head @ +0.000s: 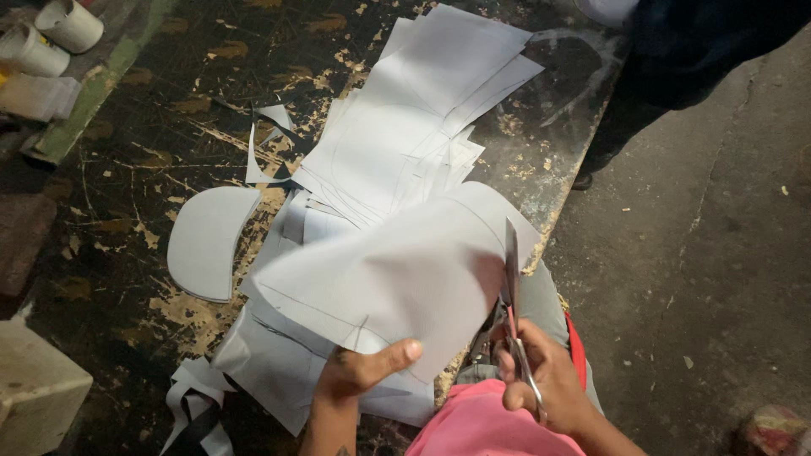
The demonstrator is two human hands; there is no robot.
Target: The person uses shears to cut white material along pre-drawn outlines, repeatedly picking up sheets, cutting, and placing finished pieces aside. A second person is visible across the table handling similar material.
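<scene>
My left hand [365, 370] pinches the near edge of a pale grey sheet [389, 279] with a curved line drawn on it, holding it up over the table. My right hand [545, 380] grips a pair of metal scissors [512, 279] whose blades point away from me and bite into the sheet's right edge. A cut-out rounded grey piece [205, 242] lies flat to the left. More grey sheets [405, 127] are fanned in a pile beyond the held one.
The worn dark table [152, 152] is scarred and flaked. Grey offcut strips [196, 404] hang near its front. White cups [51, 34] stand far left. Another person in dark clothes [676, 51] stands at the top right. A concrete floor [710, 253] lies right.
</scene>
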